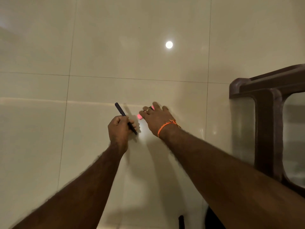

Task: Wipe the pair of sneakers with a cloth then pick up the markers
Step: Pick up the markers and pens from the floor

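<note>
My left hand [119, 129] is closed around a dark marker [120, 110], which sticks out up and to the left above the glossy cream floor tiles [99, 47]. Just to its right, my right hand [156, 119] lies over a pink marker [140, 116] on the floor. Its fingers curl around the marker, whose pink ends show on either side of them. An orange thread bracelet [165, 125] circles the right wrist. No sneakers or cloth are in view.
A dark brown plastic chair or stool frame [267, 116] stands at the right edge. A small dark object [181, 221] lies on the floor at the bottom middle. A ceiling light reflects as a bright spot [169, 44] on the tiles.
</note>
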